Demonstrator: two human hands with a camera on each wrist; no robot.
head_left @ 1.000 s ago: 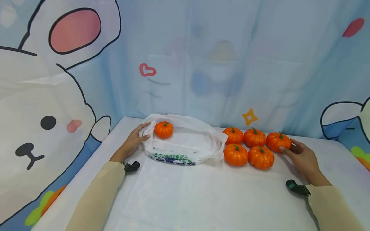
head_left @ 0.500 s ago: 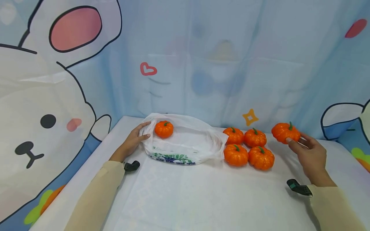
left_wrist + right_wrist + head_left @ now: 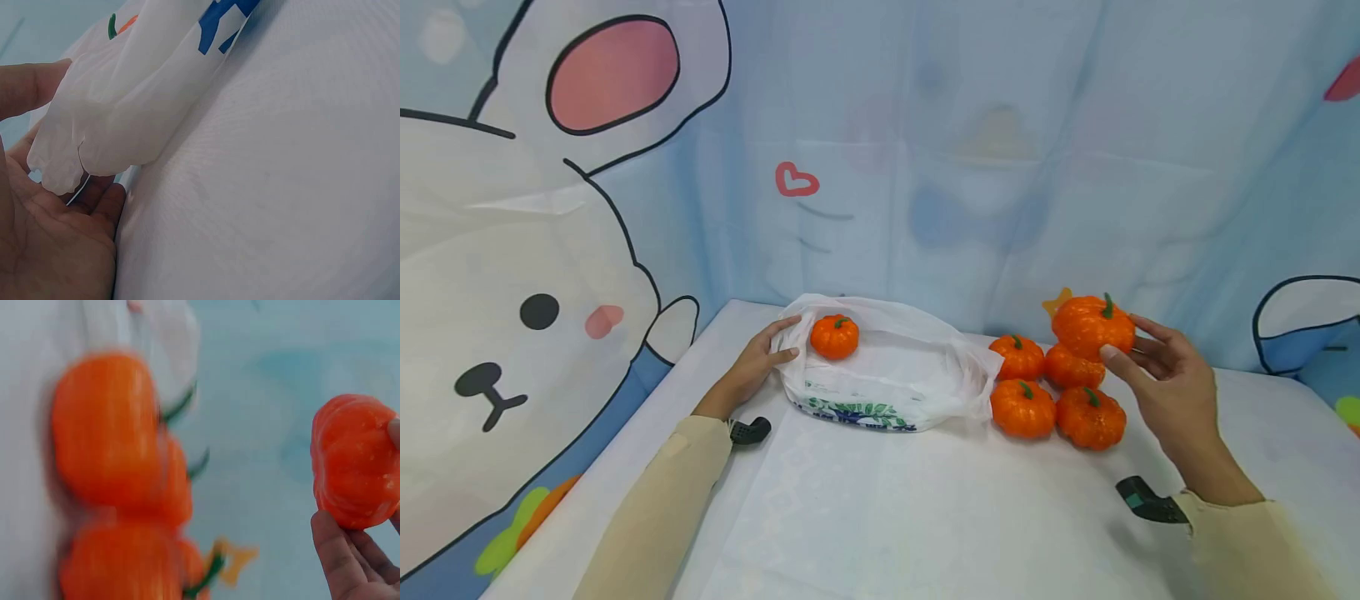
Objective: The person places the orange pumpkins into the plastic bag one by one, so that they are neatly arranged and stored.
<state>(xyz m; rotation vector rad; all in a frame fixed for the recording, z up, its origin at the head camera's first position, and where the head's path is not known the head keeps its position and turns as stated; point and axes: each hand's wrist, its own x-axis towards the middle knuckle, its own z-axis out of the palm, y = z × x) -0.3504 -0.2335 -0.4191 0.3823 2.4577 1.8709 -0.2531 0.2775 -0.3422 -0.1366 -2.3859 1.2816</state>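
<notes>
My right hand (image 3: 1176,392) grips a small orange pumpkin (image 3: 1092,327) with a green stem and holds it up above the others. In the right wrist view, thumb and fingers sit around that pumpkin (image 3: 356,462). At the left, my left hand (image 3: 751,367) holds the end of a white plastic bag (image 3: 895,375). The left wrist view shows thumb and fingers on either side of the bag's gathered plastic (image 3: 106,137). The bag lies on its side, mouth spread, with one pumpkin (image 3: 834,337) at its left end.
Several pumpkins (image 3: 1024,409) stand grouped on the white-covered table (image 3: 925,517), just right of the bag. Behind the table hangs a blue cartoon curtain (image 3: 880,208). A large white bear print (image 3: 550,250) fills the left side.
My right hand has lifted the rightmost pumpkin off the table and carried it up and left, over the grouped pumpkins. The left hand stays on the bag.
</notes>
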